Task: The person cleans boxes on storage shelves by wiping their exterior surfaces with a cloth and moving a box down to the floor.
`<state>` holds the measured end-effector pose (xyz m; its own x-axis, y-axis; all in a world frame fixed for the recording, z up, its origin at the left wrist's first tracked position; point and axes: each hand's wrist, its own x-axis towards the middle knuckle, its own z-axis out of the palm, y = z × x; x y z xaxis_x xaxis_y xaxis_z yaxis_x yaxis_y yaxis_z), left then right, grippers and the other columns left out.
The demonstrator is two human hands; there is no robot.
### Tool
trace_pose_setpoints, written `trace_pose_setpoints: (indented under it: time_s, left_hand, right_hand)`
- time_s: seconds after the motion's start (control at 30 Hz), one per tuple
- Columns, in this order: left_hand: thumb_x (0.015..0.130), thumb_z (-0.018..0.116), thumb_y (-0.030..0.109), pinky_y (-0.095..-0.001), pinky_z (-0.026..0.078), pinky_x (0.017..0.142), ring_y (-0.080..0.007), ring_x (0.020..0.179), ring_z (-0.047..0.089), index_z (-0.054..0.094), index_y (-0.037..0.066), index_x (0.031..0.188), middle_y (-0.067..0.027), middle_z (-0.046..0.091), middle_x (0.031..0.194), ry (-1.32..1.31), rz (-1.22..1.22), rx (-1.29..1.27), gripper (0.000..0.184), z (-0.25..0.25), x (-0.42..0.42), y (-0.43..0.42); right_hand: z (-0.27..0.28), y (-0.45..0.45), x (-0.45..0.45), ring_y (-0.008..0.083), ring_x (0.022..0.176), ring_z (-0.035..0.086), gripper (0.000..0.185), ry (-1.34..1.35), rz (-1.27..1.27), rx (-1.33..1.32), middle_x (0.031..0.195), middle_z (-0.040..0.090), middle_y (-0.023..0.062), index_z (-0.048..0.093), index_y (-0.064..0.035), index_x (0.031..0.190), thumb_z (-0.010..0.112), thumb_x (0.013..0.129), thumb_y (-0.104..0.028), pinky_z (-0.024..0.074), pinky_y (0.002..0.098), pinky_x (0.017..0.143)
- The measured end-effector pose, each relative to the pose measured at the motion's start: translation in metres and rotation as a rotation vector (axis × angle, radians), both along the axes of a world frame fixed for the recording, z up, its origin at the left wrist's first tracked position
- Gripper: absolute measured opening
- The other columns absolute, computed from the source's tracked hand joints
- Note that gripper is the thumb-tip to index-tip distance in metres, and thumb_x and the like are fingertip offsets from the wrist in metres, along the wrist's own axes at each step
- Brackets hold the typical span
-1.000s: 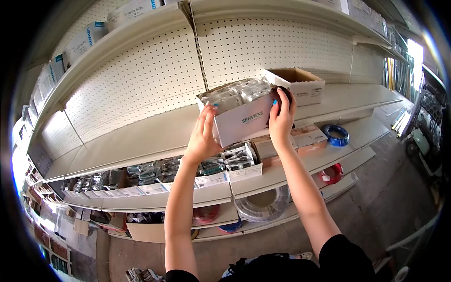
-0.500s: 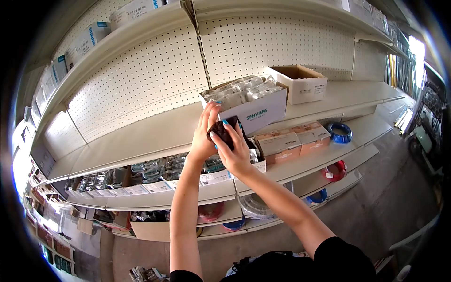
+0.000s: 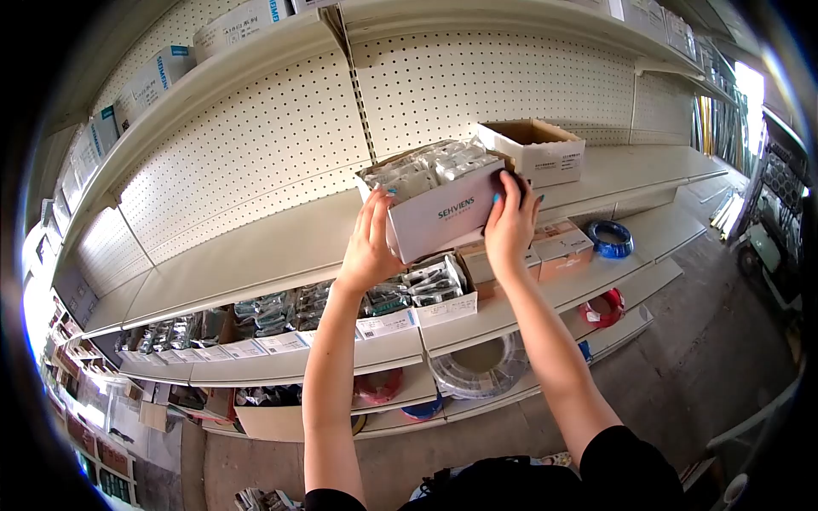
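Note:
A white SEHVIENS box (image 3: 447, 213), filled with clear plastic packets (image 3: 439, 166), is tilted at the front of the upper shelf. My left hand (image 3: 371, 243) grips its left end, fingers up along the side and fingertips at the rim. At the right end, my right hand (image 3: 511, 223) is pressed against the box's front corner, with a bit of dark cloth (image 3: 509, 187) showing under its fingers. Most of the cloth is hidden. Behind my right hand stands an open white box (image 3: 545, 157).
Below are a row of boxes with packets (image 3: 388, 322), brown cartons (image 3: 558, 247) and a blue coil (image 3: 611, 239). Lower down lie a red coil (image 3: 602, 308) and a large clear coil (image 3: 480, 366). A shelf with boxes (image 3: 153, 83) overhangs the upper left.
My right hand, with the dark cloth, moved left across to beside my left hand, then back to the box's right end. My left hand stayed at the left end.

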<state>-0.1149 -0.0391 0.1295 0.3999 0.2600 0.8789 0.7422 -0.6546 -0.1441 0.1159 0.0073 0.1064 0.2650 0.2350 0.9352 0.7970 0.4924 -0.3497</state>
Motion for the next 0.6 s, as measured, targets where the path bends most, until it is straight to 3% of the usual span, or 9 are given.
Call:
trace_pose_setpoints:
  time_s: [0.03,0.07,0.17,0.2,0.3,0.53,0.6]
  left_hand:
    - [0.048,0.090,0.015,-0.0461,0.044,0.099,-0.0398,0.119,0.049,0.018,0.001,0.143,-0.0250,0.034,0.141,-0.002,0.010,-0.010,0.120,0.000,0.000,-0.001]
    - [0.048,0.090,0.016,-0.0460,0.045,0.098,-0.0393,0.118,0.050,0.018,0.001,0.143,-0.0246,0.033,0.142,-0.004,0.020,-0.019,0.120,0.000,0.001,-0.002]
    - [0.049,0.090,0.017,-0.0461,0.044,0.099,-0.0398,0.119,0.049,0.017,0.000,0.144,-0.0241,0.034,0.141,0.002,0.005,-0.006,0.121,0.000,0.000,-0.002]
    - [0.049,0.090,0.017,-0.0462,0.044,0.099,-0.0401,0.120,0.048,0.017,0.000,0.144,-0.0245,0.034,0.141,0.008,0.015,-0.005,0.121,0.001,0.001,-0.003]
    - [0.048,0.090,0.018,-0.0468,0.042,0.101,-0.0412,0.123,0.044,0.018,-0.002,0.143,-0.0257,0.034,0.140,0.018,0.031,-0.007,0.121,0.004,0.003,-0.005]
    - [0.049,0.086,0.013,-0.0470,0.039,0.104,-0.0425,0.127,0.039,0.029,-0.003,0.135,-0.0256,0.039,0.136,-0.020,-0.005,-0.030,0.105,0.007,0.006,-0.009]
    - [0.050,0.084,0.010,-0.0462,0.039,0.104,-0.0429,0.127,0.039,0.032,-0.003,0.134,-0.0246,0.040,0.134,0.000,0.018,-0.038,0.100,0.007,0.002,-0.009]
  right_hand:
    - [0.003,0.002,0.008,0.0390,0.115,0.049,0.037,0.034,0.010,-0.057,0.125,0.048,0.0183,0.048,-0.0115,0.126,0.054,0.089,-0.008,0.0323,0.0590,0.104]
    - [0.002,0.007,0.014,0.0374,0.112,0.051,0.036,0.007,-0.054,-0.063,0.123,0.049,0.0179,0.047,-0.0099,0.125,0.054,0.090,-0.007,0.0396,0.0525,0.100]
    - [0.002,0.002,0.016,0.0371,0.108,0.053,0.037,0.055,0.058,-0.095,0.120,0.050,0.0182,0.047,-0.0096,0.126,0.055,0.090,-0.008,0.0463,0.0461,0.091]
    - [0.002,0.001,0.016,0.0368,0.102,0.055,0.035,0.062,0.057,-0.094,0.116,0.052,0.0183,0.048,-0.0091,0.123,0.056,0.089,-0.008,0.0492,0.0430,0.082]
    - [-0.002,-0.016,0.001,0.0374,0.099,0.056,0.032,0.089,0.116,-0.132,0.112,0.052,0.0184,0.050,-0.0096,0.121,0.056,0.089,-0.009,0.0499,0.0432,0.078]
    - [-0.050,-0.059,-0.074,0.0461,0.114,0.049,0.035,-0.205,0.337,0.114,0.117,0.050,0.0224,0.059,-0.0126,0.117,0.057,0.084,-0.005,0.0434,0.0541,0.094]
    - [-0.056,-0.066,-0.084,0.0473,0.119,0.046,0.040,-0.301,0.390,0.156,0.113,0.048,0.0199,0.060,-0.0152,0.121,0.056,0.082,-0.005,0.0395,0.0589,0.099]
